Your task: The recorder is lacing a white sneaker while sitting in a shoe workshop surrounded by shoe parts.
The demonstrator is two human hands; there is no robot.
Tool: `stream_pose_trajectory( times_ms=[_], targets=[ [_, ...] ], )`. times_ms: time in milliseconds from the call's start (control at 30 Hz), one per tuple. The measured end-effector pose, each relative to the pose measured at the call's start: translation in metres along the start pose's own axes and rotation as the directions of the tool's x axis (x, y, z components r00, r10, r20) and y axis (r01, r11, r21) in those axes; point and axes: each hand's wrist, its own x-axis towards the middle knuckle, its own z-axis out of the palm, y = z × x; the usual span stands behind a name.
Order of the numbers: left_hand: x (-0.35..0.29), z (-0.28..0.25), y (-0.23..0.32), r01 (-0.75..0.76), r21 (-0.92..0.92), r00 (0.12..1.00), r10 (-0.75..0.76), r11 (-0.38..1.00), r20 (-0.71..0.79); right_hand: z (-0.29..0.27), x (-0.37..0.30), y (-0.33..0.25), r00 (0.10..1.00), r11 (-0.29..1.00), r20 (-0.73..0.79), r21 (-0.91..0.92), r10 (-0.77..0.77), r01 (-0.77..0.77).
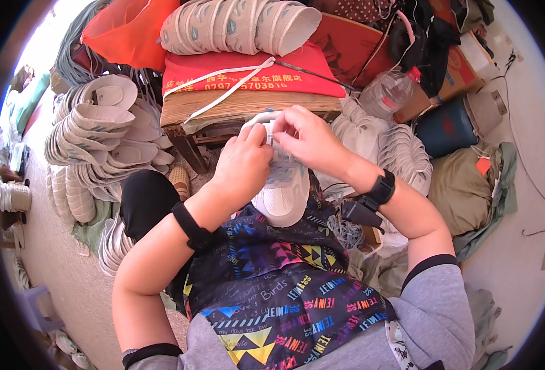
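Just on the near side of a wooden bench (241, 103), the left hand (243, 161) grasps a pale shoe (280, 200) near its far end, while the right hand (308, 137) curls its fingers beside it, and whether they pinch anything I cannot tell. Toe pointing near, the shoe sits above a dark patterned apron (285, 265). Farther out, a red cloth (186, 66) on the bench bears nested shoe uppers (235, 28), with a clear bottle (383, 95) to the right.
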Motion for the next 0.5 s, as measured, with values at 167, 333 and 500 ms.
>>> stream_pose_trajectory(
  times_ms=[167, 333, 500],
  targets=[
    [-0.001, 0.003, -0.001, 0.035, -0.003, 0.999, -0.035, 0.999, -0.035, 0.007, -0.025, 0.011, 0.885, 0.699, 0.135, -0.565, -0.445, 0.438],
    [-0.002, -0.001, 0.004, 0.122, -0.041, 0.979, -0.128, 0.992, -0.162, 0.007, -0.027, 0.006, 0.862, 0.538, 0.131, -0.733, -0.490, 0.417],
    [-0.002, -0.001, 0.004, 0.180, -0.048, 0.981, -0.183, 0.983, -0.068, 0.015, -0.030, 0.014, 0.893, 0.533, 0.108, -0.769, -0.436, 0.354]
  ],
)
